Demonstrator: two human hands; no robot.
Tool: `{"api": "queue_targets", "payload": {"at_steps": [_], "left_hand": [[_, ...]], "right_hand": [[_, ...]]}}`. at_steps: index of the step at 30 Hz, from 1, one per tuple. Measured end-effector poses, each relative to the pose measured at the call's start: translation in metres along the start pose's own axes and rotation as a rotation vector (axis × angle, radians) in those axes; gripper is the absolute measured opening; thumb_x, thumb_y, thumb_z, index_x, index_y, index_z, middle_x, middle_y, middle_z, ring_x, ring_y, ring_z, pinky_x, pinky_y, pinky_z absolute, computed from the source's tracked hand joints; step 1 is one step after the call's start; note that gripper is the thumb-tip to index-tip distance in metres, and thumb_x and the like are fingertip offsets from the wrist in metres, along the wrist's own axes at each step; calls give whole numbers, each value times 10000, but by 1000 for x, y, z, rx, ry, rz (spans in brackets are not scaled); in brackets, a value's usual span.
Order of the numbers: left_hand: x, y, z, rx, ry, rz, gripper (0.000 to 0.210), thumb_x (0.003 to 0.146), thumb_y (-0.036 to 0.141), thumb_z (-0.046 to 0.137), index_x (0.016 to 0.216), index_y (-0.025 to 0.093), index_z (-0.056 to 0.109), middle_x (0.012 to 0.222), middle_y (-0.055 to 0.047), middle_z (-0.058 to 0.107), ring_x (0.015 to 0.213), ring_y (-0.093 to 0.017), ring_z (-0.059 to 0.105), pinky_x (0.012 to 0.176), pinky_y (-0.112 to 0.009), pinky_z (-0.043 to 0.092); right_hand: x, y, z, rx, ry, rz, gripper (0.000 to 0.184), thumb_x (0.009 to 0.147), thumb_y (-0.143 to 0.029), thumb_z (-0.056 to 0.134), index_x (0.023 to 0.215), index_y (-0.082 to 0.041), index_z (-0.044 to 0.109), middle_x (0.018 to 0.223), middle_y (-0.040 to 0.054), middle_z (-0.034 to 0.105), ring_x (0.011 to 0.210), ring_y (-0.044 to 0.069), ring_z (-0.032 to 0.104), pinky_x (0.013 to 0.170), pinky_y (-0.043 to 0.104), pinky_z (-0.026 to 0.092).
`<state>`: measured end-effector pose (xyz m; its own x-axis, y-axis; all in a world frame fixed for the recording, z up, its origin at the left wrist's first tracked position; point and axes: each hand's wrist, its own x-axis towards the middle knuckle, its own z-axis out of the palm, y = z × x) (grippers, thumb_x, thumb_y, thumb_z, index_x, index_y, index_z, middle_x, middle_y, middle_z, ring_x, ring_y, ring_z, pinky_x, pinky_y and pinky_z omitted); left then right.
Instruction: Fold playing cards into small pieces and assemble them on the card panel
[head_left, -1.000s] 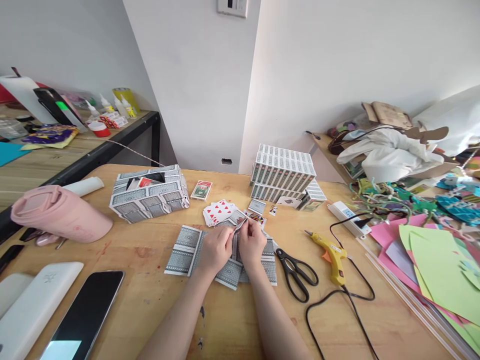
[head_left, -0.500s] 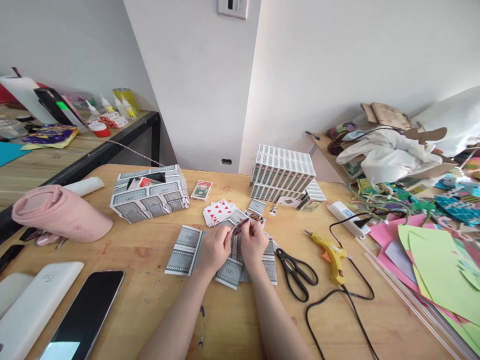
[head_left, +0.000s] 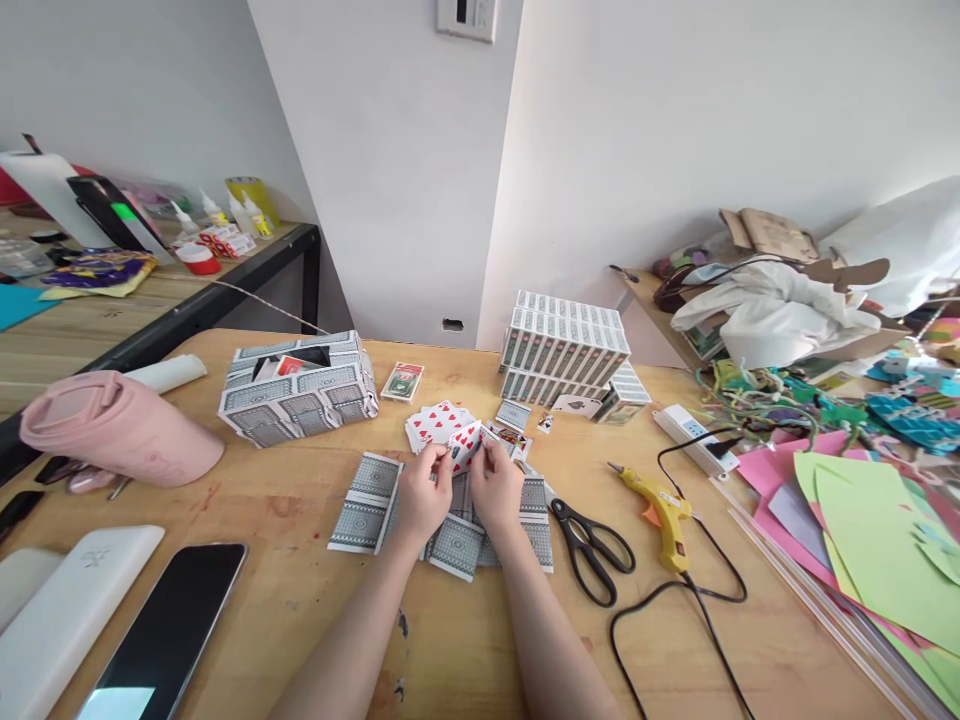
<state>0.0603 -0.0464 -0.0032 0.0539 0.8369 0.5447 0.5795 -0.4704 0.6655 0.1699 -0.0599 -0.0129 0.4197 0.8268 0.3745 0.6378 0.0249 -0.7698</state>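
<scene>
Between my hands a playing card with red hearts is held up, its face turned toward me. My left hand pinches its left edge, and my right hand pinches its right edge. Under my hands lies a panel of grey-backed cards set side by side, with a loose grey-backed card on its near part. Just beyond my fingers is a fanned pile of heart cards, face up. Black-handled scissors rest right of the panel.
A box covered in cards stands back left, beside a card pack. Stacked card packs rise at the back right. A yellow glue gun with its cord lies right. A pink tumbler and a phone are left.
The card between my hands has turned from nearly edge-on to showing its heart face. My hands have shifted slightly left and apart.
</scene>
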Motion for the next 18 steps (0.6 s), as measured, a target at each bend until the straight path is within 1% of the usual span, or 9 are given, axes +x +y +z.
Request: {"api": "queue_targets", "payload": {"at_steps": [3, 5, 8, 12, 16, 18], "left_hand": [[-1, 3, 2, 5, -43, 29, 88, 814, 212, 455, 752, 189, 512, 657, -5, 611, 572, -118, 575, 551, -206, 424], [-1, 5, 2, 8, -62, 45, 85, 816, 209, 457, 757, 190, 515, 668, -8, 619, 594, -122, 586, 563, -208, 428], [-2, 7, 3, 12, -62, 56, 92, 822, 206, 452, 761, 187, 518, 679, -15, 625, 613, -126, 595, 574, -211, 434], [-2, 7, 4, 7, -57, 66, 99, 820, 209, 452, 753, 185, 520, 672, -16, 623, 606, -127, 593, 567, -214, 436], [-3, 6, 4, 14, -42, 60, 93, 816, 212, 458, 752, 188, 522, 658, -10, 620, 570, -124, 582, 550, -214, 434], [-4, 6, 4, 18, -30, 63, 87, 813, 210, 460, 760, 191, 526, 661, -11, 623, 577, -126, 588, 552, -215, 436]], "right_hand": [[-1, -1, -1, -108, 62, -1, 299, 818, -295, 374, 876, -142, 624, 580, 34, 603, 497, 146, 537, 511, 229, 392], [-1, -2, -1, -123, 89, 14, 309, 816, -297, 376, 901, -135, 625, 593, 39, 610, 517, 152, 549, 521, 233, 395], [0, -4, -2, -65, 106, 48, 281, 800, -298, 401, 850, -138, 625, 585, 26, 601, 508, 138, 533, 537, 231, 406], [2, -5, -3, 20, 121, 91, 251, 775, -308, 418, 745, -152, 612, 521, -7, 547, 457, 116, 466, 512, 223, 399], [3, -7, -6, 77, 104, 101, 232, 750, -289, 419, 776, -156, 609, 515, -24, 530, 451, 112, 446, 496, 215, 393], [3, -8, -7, 86, 77, 98, 209, 737, -277, 427, 737, -161, 600, 499, -30, 516, 443, 111, 438, 488, 212, 388]]}}
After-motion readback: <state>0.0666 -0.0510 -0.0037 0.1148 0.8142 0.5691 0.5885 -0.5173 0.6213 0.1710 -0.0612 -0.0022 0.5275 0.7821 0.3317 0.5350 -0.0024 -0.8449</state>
